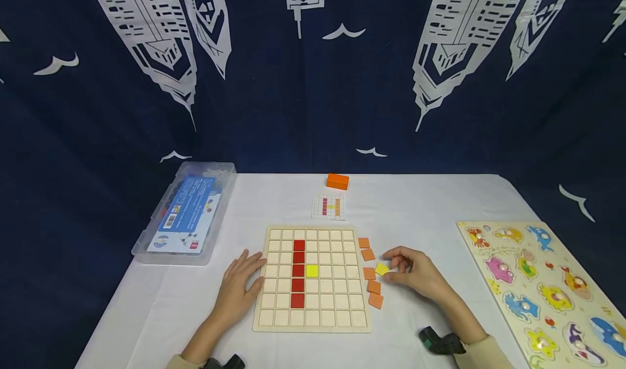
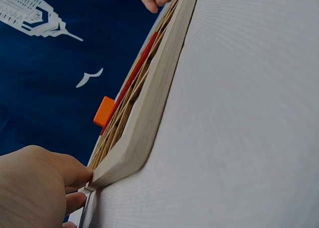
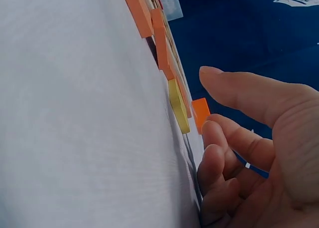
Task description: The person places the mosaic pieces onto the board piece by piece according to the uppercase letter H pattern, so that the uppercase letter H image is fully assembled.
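Observation:
A wooden grid board (image 1: 313, 325) lies on the table with a column of red square tiles (image 1: 298, 271) and one yellow tile (image 1: 312, 271) beside that column. My left hand (image 1: 239, 285) rests at the board's left edge, fingertips touching its rim, fingers loosely extended. Right of the board, my right hand (image 1: 415, 271) is at a loose yellow tile (image 1: 382, 269). Its thumb and forefinger stand apart, and the right wrist view shows no grip on the yellow tile (image 3: 179, 106). Several loose orange tiles (image 1: 375, 301) lie along the board's right side.
Behind the board lie a small pattern card (image 1: 329, 206) and an orange block (image 1: 338, 181). A clear plastic case (image 1: 222, 211) with a blue label is at the back left. An animal puzzle board (image 1: 513, 298) covers the right side of the table.

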`<state>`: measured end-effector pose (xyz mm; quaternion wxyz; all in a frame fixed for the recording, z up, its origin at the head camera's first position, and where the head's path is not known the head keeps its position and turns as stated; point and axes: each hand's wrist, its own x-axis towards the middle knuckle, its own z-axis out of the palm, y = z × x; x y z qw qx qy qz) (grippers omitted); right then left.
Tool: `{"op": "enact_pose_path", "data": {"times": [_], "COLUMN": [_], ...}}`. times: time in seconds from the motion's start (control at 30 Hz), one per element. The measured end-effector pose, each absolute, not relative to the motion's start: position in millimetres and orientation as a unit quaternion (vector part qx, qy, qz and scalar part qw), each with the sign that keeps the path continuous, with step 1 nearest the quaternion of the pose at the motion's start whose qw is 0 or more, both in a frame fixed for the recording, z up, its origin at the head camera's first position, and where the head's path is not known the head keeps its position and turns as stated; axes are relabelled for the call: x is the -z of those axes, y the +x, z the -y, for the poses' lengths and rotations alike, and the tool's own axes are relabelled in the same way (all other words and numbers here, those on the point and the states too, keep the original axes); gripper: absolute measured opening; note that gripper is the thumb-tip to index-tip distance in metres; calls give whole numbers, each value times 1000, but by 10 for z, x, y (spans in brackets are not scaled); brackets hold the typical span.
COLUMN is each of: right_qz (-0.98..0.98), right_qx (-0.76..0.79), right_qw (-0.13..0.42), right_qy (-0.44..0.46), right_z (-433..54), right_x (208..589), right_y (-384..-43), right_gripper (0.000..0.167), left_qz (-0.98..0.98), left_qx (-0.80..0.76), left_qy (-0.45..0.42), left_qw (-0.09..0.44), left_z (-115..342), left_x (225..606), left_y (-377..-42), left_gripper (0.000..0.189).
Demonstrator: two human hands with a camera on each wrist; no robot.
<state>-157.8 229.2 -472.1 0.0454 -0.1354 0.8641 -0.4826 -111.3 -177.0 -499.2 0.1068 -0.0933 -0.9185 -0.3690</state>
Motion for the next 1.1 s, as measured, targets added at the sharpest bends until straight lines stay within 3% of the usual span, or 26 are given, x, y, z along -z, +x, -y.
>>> {"op": "enact_pose_path", "data": {"times": [1.1], "right_qz": [-920], "right_qx": [365], "right_qw": [4], "right_qy": [-143], "right_z": [-2222], "right_x": [4765], "right_y": [-1570], "right_gripper": [25], "left_qz": [919], "left_qx": [367], "left_qy": [-93], "left_qw": [111], "left_z": [1767], "left_x": [4995], "left_y": [-1107], "left_gripper": [37]}}
